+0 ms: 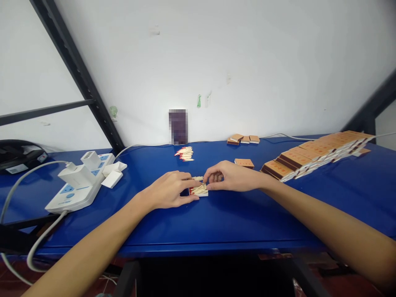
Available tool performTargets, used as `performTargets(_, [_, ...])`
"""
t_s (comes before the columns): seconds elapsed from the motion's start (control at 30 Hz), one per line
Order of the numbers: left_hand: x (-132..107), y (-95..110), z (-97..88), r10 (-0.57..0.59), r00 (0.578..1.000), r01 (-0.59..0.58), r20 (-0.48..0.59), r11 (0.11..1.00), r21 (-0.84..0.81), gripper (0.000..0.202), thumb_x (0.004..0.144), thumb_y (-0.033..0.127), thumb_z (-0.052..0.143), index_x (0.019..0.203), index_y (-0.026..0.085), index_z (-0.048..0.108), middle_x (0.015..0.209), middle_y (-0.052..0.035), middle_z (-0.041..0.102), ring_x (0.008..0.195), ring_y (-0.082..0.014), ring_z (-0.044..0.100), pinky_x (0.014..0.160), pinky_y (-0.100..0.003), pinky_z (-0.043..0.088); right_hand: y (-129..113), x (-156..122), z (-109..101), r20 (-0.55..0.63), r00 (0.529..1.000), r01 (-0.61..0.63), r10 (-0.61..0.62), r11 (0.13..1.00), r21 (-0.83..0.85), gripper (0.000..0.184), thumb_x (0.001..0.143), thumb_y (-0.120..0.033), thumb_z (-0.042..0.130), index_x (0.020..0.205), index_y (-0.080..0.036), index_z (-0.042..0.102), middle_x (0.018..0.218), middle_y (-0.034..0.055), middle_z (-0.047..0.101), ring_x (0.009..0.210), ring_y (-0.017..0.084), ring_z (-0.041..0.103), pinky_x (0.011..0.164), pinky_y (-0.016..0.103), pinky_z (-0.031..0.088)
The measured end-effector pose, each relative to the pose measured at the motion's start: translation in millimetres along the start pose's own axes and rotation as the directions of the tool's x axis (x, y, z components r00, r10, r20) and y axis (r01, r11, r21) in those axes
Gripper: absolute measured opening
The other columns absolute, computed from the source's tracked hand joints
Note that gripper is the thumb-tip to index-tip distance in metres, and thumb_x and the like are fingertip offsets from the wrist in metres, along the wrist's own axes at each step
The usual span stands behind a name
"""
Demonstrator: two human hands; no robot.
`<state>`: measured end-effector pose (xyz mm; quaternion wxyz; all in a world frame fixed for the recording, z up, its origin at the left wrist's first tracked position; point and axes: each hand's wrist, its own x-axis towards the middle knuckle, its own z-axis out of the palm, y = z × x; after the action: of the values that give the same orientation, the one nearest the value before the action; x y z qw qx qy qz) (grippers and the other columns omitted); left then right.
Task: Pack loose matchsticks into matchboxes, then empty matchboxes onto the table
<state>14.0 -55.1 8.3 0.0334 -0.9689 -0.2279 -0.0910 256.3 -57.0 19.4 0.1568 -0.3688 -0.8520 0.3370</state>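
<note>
A small white matchbox tray (203,195) filled with red-tipped matches (199,189) lies on the blue table. My left hand (173,189) holds it from the left, thumb along the near side and a finger across the matches. At the tray's right end is my right hand (230,176), its fingers curled and the thumb and index fingertips close to the match ends. Whatever sits between those fingertips is too small to make out. A few more matches show just beyond the tray, partly behind my left fingers. Farther back lies a loose pile of matches (186,154).
A matchbox (244,163) lies beyond my right hand, with several more (243,139) by the wall. Long stacked rows of matchboxes (318,152) fill the right side. On the left are a white power strip (83,194) with plugs and cables, and a black object (21,154).
</note>
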Motion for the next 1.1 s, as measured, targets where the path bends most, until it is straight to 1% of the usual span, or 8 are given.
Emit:
performTargets(0.13, [1, 2, -2.0, 0.033, 0.999, -0.033, 0.012, 0.997, 0.064, 0.035, 0.096, 0.043, 0.041, 0.119, 0.025, 0.06, 0.097, -0.0053, 0.063, 0.08, -0.0167, 0.06, 0.077, -0.029, 0.043, 0, 2, 5, 0.021, 1.0, 0.01, -0.011, 0.999, 0.035, 0.026, 0.081, -0.04, 0.061, 0.089, -0.016, 0.068, 0.078, 0.0042, 0.069, 0.069, 0.014, 0.061, 0.064, 0.025, 0.048])
performTargets(0.3, [1, 3, -0.9, 0.025, 1.0, -0.026, 0.009, 0.995, 0.096, 0.035, 0.096, 0.043, 0.04, 0.117, 0.021, 0.058, 0.098, -0.0071, 0.062, 0.081, -0.0175, 0.06, 0.077, -0.03, 0.044, -1, 3, 9, 0.003, 1.0, 0.024, -0.025, 0.999, 0.041, 0.018, 0.082, -0.034, 0.06, 0.083, -0.017, 0.065, 0.072, 0.0016, 0.064, 0.065, 0.012, 0.057, 0.061, 0.024, 0.046])
performTargets(0.5, [0, 3, 1.7, 0.013, 1.0, -0.014, -0.024, 0.999, -0.044, 0.026, 0.093, 0.036, 0.047, 0.109, 0.018, 0.058, 0.104, -0.0077, 0.061, 0.089, -0.0188, 0.059, 0.08, -0.03, 0.046, -2, 5, 11, -0.002, 1.0, 0.026, -0.026, 0.997, 0.067, 0.013, 0.082, -0.029, 0.058, 0.087, -0.017, 0.06, 0.072, 0.0003, 0.061, 0.064, 0.011, 0.054, 0.061, 0.024, 0.045])
performTargets(0.63, [0, 2, 1.4, 0.038, 0.999, -0.042, -0.034, 0.992, -0.122, 0.021, 0.094, 0.031, 0.047, 0.106, 0.019, 0.06, 0.109, -0.0073, 0.061, 0.094, -0.0181, 0.06, 0.085, -0.03, 0.046, -3, 5, 11, -0.003, 1.0, 0.01, -0.01, 0.998, 0.056, 0.015, 0.085, -0.032, 0.056, 0.09, -0.018, 0.059, 0.074, 0.0002, 0.061, 0.064, 0.011, 0.053, 0.06, 0.024, 0.043])
performTargets(0.77, [0, 1, 1.1, 0.036, 0.999, -0.04, -0.032, 0.99, -0.136, 0.023, 0.093, 0.031, 0.048, 0.106, 0.02, 0.063, 0.112, -0.0078, 0.062, 0.097, -0.0188, 0.06, 0.086, -0.031, 0.046, -5, 4, 12, -0.011, 1.0, -0.003, 0.004, 0.999, 0.034, 0.022, 0.082, -0.035, 0.061, 0.095, -0.018, 0.058, 0.074, -0.0001, 0.06, 0.064, 0.011, 0.052, 0.06, 0.025, 0.042])
performTargets(0.9, [0, 3, 0.2, 0.023, 0.999, -0.028, -0.039, 0.987, -0.156, 0.024, 0.091, 0.034, 0.051, 0.105, 0.019, 0.063, 0.109, -0.008, 0.062, 0.093, -0.019, 0.06, 0.083, -0.031, 0.047, -6, 4, 14, -0.028, 1.0, -0.011, 0.011, 1.0, 0.008, 0.025, 0.082, -0.039, 0.061, 0.095, -0.018, 0.058, 0.071, -0.0008, 0.057, 0.061, 0.011, 0.049, 0.057, 0.024, 0.04])
performTargets(1.0, [1, 5, -1.1, 0.003, 0.999, -0.013, -0.047, 0.979, -0.202, 0.025, 0.094, 0.032, 0.045, 0.108, 0.019, 0.062, 0.105, -0.0075, 0.062, 0.091, -0.0176, 0.06, 0.083, -0.029, 0.046, -5, 5, 14, -0.015, 1.0, -0.001, 0.001, 1.0, 0.009, 0.026, 0.082, -0.042, 0.06, 0.093, -0.018, 0.059, 0.07, -0.0014, 0.056, 0.06, 0.011, 0.048, 0.056, 0.024, 0.038])
performTargets(1.1, [2, 7, -2.2, -0.028, 0.999, 0.017, -0.04, 0.967, -0.255, 0.025, 0.096, 0.03, 0.042, 0.108, 0.02, 0.061, 0.099, -0.0057, 0.062, 0.088, -0.0162, 0.059, 0.083, -0.028, 0.045, -4, 5, 15, -0.018, 1.0, 0.01, -0.01, 1.0, -0.002, 0.021, 0.084, -0.039, 0.056, 0.086, -0.018, 0.06, 0.068, -0.0013, 0.055, 0.059, 0.011, 0.046, 0.055, 0.024, 0.037])
